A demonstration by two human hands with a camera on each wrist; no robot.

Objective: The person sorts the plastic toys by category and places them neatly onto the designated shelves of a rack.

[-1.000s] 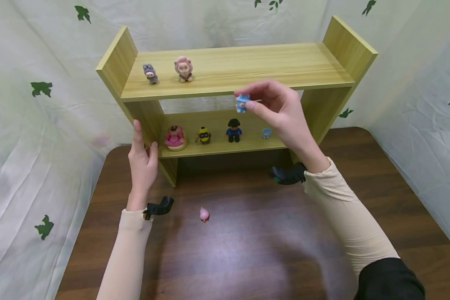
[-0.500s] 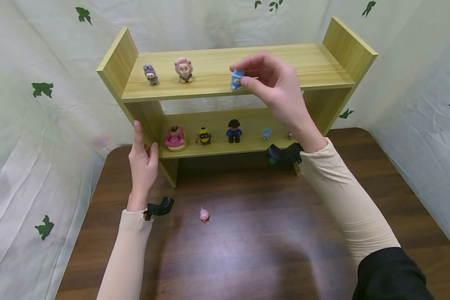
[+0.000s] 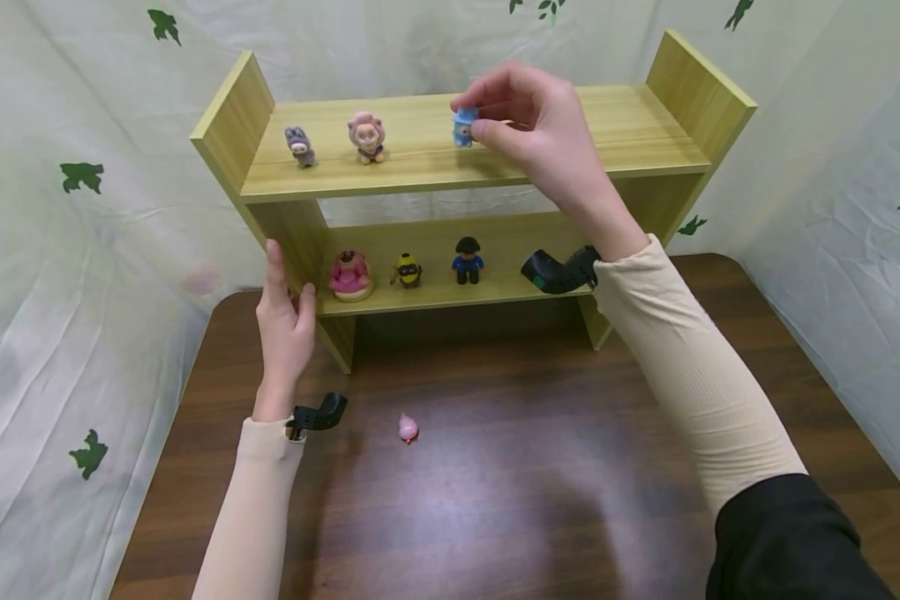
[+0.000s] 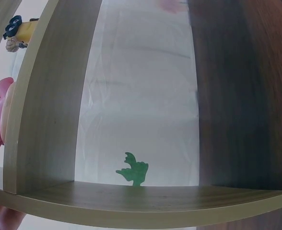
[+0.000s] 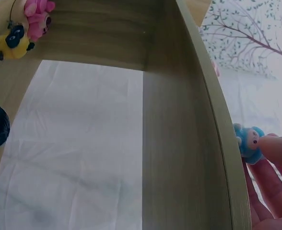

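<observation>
My right hand (image 3: 543, 133) pinches a small light-blue figurine (image 3: 464, 127) between thumb and fingertips, over the top board of the wooden shelf (image 3: 435, 190). In the right wrist view, the blue figurine (image 5: 249, 143) appears beside the board's edge; whether its base touches the board I cannot tell. My left hand (image 3: 285, 333) lies against the shelf's left side panel, index finger straight up and thumb by the front edge. Left of the blue figurine stand a pink-hooded figurine (image 3: 367, 137) and a grey rabbit-eared figurine (image 3: 300, 147).
On the lower board stand a pink bear figurine (image 3: 350, 275), a yellow-and-black figurine (image 3: 407, 271) and a toy figure in blue (image 3: 467, 260). My right forearm hides that board's right end. A small pink toy (image 3: 408, 428) lies on the dark wooden table (image 3: 480, 500).
My right hand has lifted the blue figurine from in front of the shelf up and back over the top board. The left hand stays where it was.
</observation>
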